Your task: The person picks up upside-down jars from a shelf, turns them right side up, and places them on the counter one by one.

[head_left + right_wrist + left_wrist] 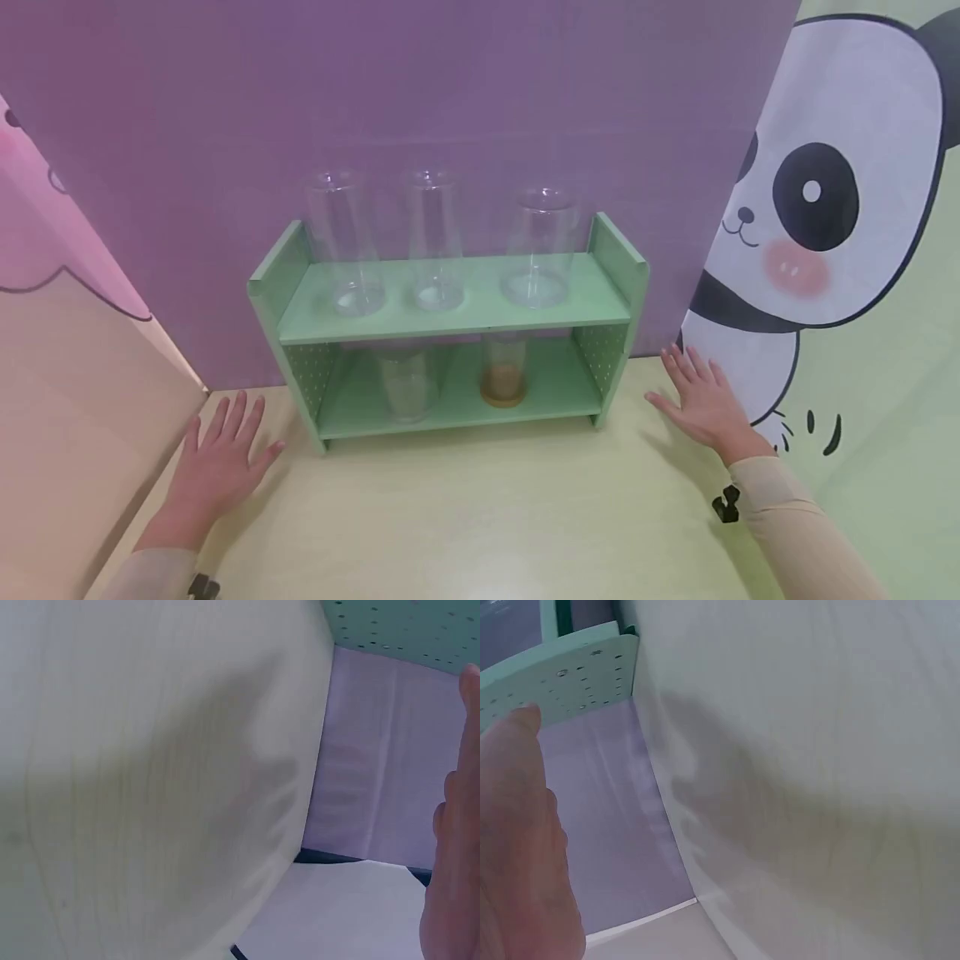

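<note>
A green two-tier shelf (454, 327) stands at the back of the table between my hands. Three clear glasses line its top: a tall one (347, 242) at left, a slim one (437, 242) in the middle, and a wider one (542, 246) at right. On the lower tier are a clear cup (407, 383) and a glass with a brownish base (503, 375), their tops partly hidden by the upper board. My left hand (217, 467), fingers spread, hovers left of the shelf holding nothing. To the right, my right hand (701, 404) is likewise spread and holds nothing.
Pale wooden table (465, 508) spreads in front of the shelf. A purple backdrop (480, 100) rises behind it. Side panels flank the table, the right one bearing a panda drawing (862, 192). In the left wrist view, the shelf's perforated side (577, 682) is near the thumb.
</note>
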A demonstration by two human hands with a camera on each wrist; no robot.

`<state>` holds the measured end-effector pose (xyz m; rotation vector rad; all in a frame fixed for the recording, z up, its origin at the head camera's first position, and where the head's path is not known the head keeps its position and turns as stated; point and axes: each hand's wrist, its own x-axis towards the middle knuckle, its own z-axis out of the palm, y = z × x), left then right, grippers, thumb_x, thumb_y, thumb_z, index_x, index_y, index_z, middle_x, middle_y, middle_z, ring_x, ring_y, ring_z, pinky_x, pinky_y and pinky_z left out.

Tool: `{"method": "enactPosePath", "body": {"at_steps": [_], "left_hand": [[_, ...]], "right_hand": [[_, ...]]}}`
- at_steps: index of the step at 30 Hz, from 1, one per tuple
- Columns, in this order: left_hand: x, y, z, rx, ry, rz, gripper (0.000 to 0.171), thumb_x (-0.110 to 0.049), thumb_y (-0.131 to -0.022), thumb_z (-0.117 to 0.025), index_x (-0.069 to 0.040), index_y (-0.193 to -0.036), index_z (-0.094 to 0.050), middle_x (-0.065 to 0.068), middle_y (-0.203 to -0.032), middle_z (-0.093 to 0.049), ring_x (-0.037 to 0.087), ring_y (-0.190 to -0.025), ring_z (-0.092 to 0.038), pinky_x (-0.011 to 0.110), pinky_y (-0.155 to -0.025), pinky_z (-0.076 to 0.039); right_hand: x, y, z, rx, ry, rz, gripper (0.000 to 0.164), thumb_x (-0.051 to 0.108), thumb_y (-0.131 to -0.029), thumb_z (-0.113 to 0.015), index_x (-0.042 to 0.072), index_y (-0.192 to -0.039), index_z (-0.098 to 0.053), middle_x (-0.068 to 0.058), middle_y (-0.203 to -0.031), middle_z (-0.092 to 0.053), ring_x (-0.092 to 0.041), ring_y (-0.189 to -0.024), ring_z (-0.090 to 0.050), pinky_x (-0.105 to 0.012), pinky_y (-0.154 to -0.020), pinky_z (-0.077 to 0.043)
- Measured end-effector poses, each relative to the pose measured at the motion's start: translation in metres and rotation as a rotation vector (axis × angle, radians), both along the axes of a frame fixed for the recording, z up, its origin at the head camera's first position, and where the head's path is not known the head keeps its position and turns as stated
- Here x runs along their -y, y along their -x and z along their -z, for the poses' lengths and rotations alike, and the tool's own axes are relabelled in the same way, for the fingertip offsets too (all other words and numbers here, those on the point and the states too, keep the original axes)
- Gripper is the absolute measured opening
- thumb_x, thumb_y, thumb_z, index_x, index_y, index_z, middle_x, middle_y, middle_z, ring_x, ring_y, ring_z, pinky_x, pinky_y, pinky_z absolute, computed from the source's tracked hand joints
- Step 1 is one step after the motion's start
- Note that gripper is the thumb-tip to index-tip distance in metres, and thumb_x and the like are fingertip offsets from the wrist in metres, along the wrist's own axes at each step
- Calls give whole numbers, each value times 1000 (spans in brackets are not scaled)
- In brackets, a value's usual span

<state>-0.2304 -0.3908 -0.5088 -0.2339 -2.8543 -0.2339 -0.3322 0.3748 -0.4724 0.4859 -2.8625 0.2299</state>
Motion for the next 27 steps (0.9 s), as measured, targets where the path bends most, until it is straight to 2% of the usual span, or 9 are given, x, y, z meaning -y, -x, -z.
{"method": "enactPosePath", "body": {"at_steps": [7, 14, 15, 17, 19, 21, 23, 25, 27], "left_hand": [[-1, 4, 0, 20, -178, 29, 79, -45, -119, -40, 1, -175, -9, 35, -178, -7, 58, -164, -6, 85, -124, -3], [-8, 2, 0, -39, -547, 117, 70, -27, -119, -45, 6, -173, -14, 40, -174, -16, 67, -157, -16, 79, -128, -10], [-10, 1, 0, -45, -596, 121, 70, -26, -119, -46, 6, -173, -15, 41, -173, -18, 68, -156, -17, 72, -132, -10], [-14, 0, 0, -54, -685, 124, 68, -24, -120, -46, 5, -173, -15, 40, -173, -21, 66, -156, -19, 47, -138, -14], [-18, -2, 0, -58, -766, 128, 67, -22, -120, -47, 4, -173, -17, 39, -173, -23, 62, -156, -23, 21, -131, -19], [-22, -4, -1, -59, -821, 131, 66, -21, -120, -48, 3, -174, -19, 38, -172, -28, 43, -161, -30, 3, -114, -24], [-26, -4, -1, -67, -863, 135, 63, -19, -120, -49, 3, -172, -23, 31, -170, -36, 19, -157, -39, -1, -106, -32], [-29, -4, -2, -80, -885, 130, 60, -18, -119, -50, 4, -170, -29, 16, -162, -49, -2, -144, -44, 0, -102, -37], [-31, -3, -2, -96, -892, 123, 56, -17, -118, -52, 5, -167, -35, -3, -151, -55, -13, -132, -44, 0, -101, -39]], "right_hand": [[4, 4, 5, 37, 222, -30, 85, 49, -115, -52, -6, -172, -20, -31, -178, -17, -56, -165, -9, -76, -130, -8], [17, 3, 2, 64, 473, -81, 83, 38, -114, -60, 1, -175, -18, -29, -179, -17, -55, -164, -14, -74, -131, -14], [19, 3, 2, 70, 503, -81, 83, 37, -114, -60, 2, -176, -18, -28, -180, -17, -56, -163, -15, -75, -131, -14], [23, 2, 2, 78, 554, -81, 81, 37, -115, -59, 4, -176, -18, -27, -180, -18, -57, -162, -18, -76, -130, -16], [27, 1, 1, 81, 623, -93, 78, 33, -115, -59, 3, -176, -19, -29, -179, -22, -58, -161, -22, -76, -129, -20], [31, 1, 2, 85, 694, -106, 75, 29, -117, -57, 1, -175, -19, -30, -177, -26, -58, -160, -26, -74, -128, -25], [35, 1, 2, 97, 770, -118, 73, 26, -117, -56, 0, -175, -19, -31, -175, -30, -56, -158, -30, -67, -128, -31], [39, 1, 2, 92, 837, -132, 71, 21, -117, -55, -2, -174, -20, -33, -172, -33, -56, -157, -33, -46, -129, -39], [45, 1, 1, 86, 896, -144, 69, 18, -117, -56, -3, -173, -22, -34, -170, -36, -55, -156, -36, -23, -122, -42]]}}
